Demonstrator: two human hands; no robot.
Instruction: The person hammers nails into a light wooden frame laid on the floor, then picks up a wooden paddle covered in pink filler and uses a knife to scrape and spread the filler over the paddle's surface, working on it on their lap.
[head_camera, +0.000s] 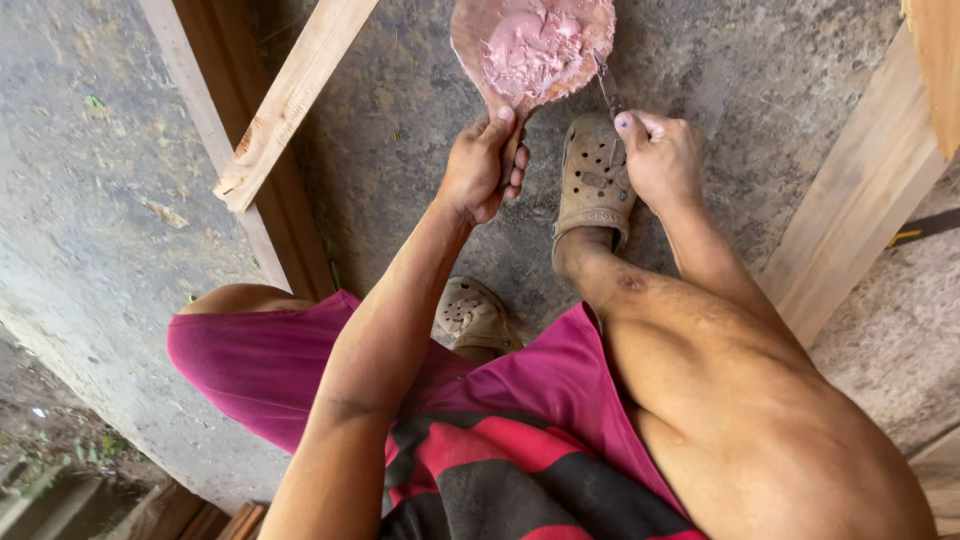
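Note:
My left hand (482, 165) grips the handle of a round, paddle-shaped board (478, 45) that carries a heap of pink paste (535, 45). The board is held over the concrete floor at the top of the view. My right hand (660, 150) pinches a thin metal blade (605, 85) whose tip touches the paste at the board's right rim. Both hands hover just above my right foot in a tan perforated clog (595, 180).
Wooden planks (290, 100) lie on the rough concrete floor at the left, and another plank (860, 200) runs along the right. My other clog (470, 315) sits under my knee. My legs, magenta shorts and red-black striped shirt fill the lower view.

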